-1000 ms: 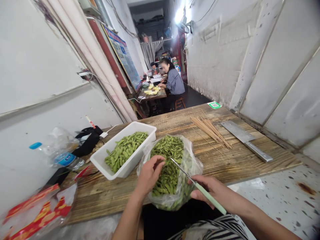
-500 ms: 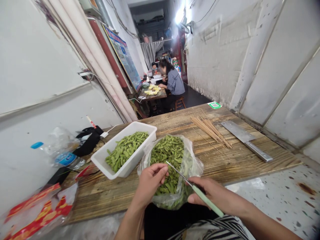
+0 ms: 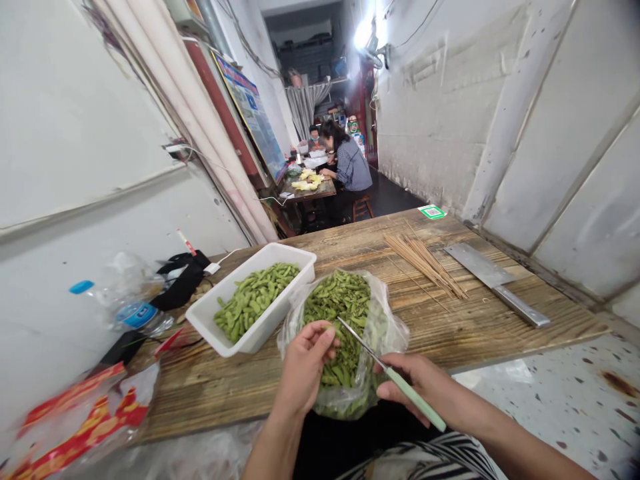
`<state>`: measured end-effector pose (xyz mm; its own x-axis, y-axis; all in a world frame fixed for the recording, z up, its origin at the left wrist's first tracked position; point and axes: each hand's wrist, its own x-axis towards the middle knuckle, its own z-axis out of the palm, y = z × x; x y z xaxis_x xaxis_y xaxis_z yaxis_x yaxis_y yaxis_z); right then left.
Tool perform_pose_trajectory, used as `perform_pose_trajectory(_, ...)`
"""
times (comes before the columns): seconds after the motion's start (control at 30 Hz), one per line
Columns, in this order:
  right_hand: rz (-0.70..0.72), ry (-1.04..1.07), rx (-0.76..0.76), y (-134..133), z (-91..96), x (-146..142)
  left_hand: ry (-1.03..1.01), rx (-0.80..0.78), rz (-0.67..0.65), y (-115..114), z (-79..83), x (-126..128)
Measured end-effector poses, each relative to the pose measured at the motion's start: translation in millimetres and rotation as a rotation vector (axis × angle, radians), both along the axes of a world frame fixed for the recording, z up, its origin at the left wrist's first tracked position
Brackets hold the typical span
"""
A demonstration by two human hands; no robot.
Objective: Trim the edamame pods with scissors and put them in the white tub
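Note:
My left hand is closed in a pinch over the plastic bag, with a green edamame pod showing in part at its fingertips. In my right hand are scissors with a pale green handle, seen edge-on. Their metal tip points up and left, close to the left fingertips. Beneath both hands stands a clear plastic bag full of edamame pods. Left of the bag, a white plastic tub contains more green pods.
On the wooden table, bamboo skewers and a cleaver lie at right. A water bottle and a red printed bag are at left. Two people sit at a farther table.
A green pod now shows at my left fingertips. The scissors' tip has shifted slightly right of those fingers. The whole view has moved a little.

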<state>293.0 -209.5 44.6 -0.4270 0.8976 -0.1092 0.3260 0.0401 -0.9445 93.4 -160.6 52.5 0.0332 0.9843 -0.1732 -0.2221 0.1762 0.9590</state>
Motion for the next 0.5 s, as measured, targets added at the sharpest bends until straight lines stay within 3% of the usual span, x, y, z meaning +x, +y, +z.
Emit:
perform_pose_trajectory(0.1,0.014,-0.054,0.037,-1.3,1.1,2.3,0.030,0.016,0.006,0.7,-4.1,-0.8)
perform_pose_trajectory(0.27,0.051,-0.146,0.079,-3.4,6.5,4.8,0.316,0.091,0.036,0.0,-7.5,-4.8)
perform_pose_trajectory(0.5,0.079,-0.179,0.093,-0.2,5.5,7.5,0.496,0.141,-0.066,-3.2,-5.6,-10.4)
